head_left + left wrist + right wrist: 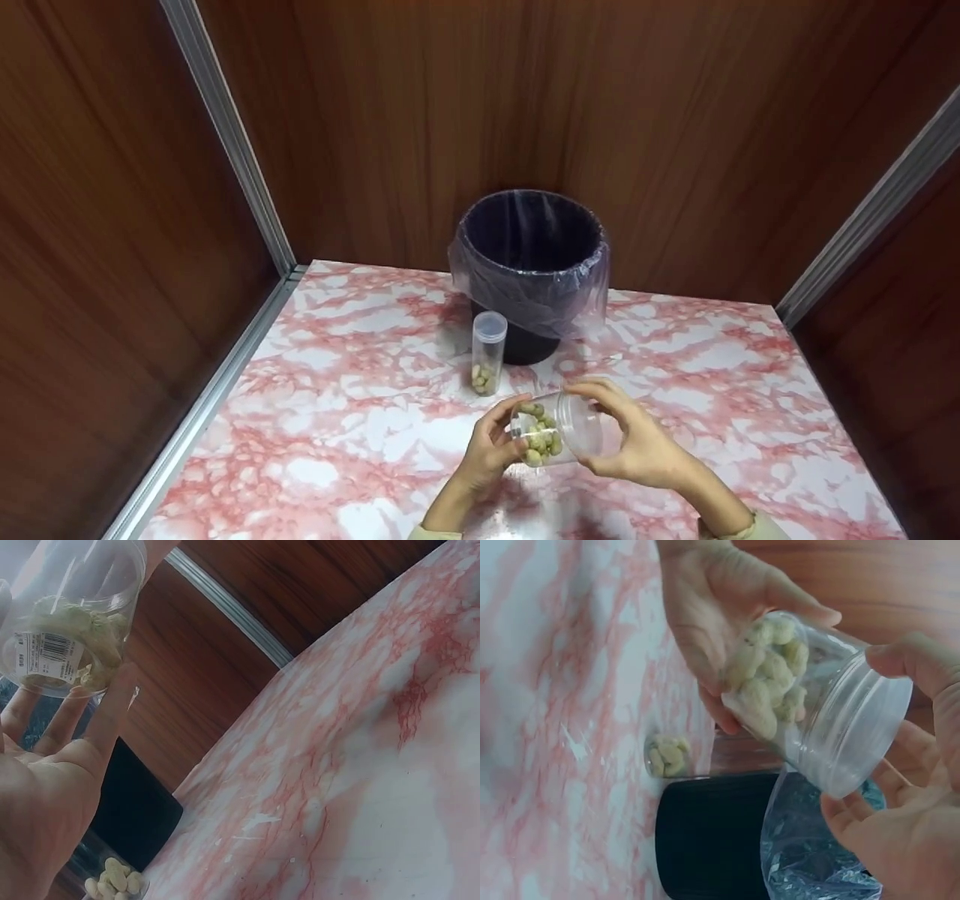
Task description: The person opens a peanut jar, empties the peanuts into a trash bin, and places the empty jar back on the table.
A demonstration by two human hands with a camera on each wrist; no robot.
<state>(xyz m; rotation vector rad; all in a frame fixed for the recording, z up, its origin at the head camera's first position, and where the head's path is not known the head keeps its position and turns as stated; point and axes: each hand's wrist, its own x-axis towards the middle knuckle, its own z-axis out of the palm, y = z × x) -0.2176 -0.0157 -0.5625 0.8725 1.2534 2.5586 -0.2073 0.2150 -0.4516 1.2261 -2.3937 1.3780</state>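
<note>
A clear plastic jar with several unshelled peanuts inside is held tilted on its side above the table. My left hand grips its base end, with the thumb and fingers on opposite sides. At the other end, my right hand holds the translucent screw lid by its rim between thumb and fingers. The lid sits on the jar's mouth. In the left wrist view a barcode label shows on the jar's base.
Beyond the hands, a tall clear lidded tube with pale nuts at its bottom stands upright. Just behind it is a black bin lined with a translucent purple bag. Brown wood-grain panels enclose the marbled red-and-white tabletop.
</note>
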